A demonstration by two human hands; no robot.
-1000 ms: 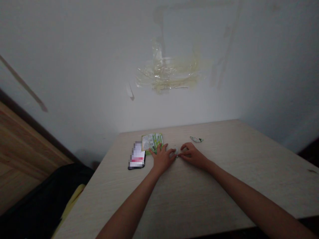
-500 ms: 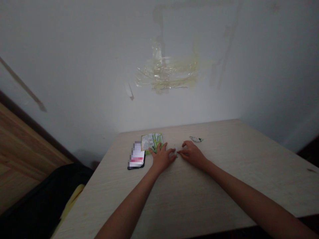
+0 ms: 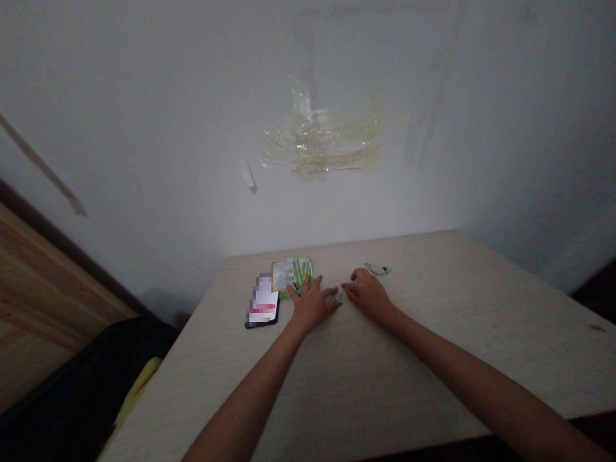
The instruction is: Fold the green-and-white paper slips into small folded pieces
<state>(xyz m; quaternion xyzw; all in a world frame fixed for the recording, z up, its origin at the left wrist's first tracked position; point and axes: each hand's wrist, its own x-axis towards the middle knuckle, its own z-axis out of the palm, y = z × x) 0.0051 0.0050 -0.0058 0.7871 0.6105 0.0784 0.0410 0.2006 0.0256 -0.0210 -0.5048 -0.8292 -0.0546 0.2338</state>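
Observation:
A small pale, see-through piece with dark marks (image 3: 339, 294) lies flat on the table between my hands; its kind is too small to tell. My left hand (image 3: 312, 308) holds its left edge with the thumb and index finger, while the other fingers spread toward a green-and-white printed booklet (image 3: 283, 276). At the piece's upper right edge, my right hand (image 3: 369, 294) has its thumb and index fingertips pinched together, with the remaining fingers curled. Just beyond the right hand is a thin leaf-shaped white and green scrap (image 3: 378, 269).
A phone (image 3: 262, 305) with a blurred screen lies left of my left hand, partly under the booklet. The pale wooden table (image 3: 433, 308) meets a wall with peeling clear tape (image 3: 317, 141). Dark and yellow cloth (image 3: 96, 372) sits beyond the left edge.
My right hand has shifted slightly up and to the left, its fingertips now at the piece's upper edge. More of the piece shows. My left hand stays nearly still.

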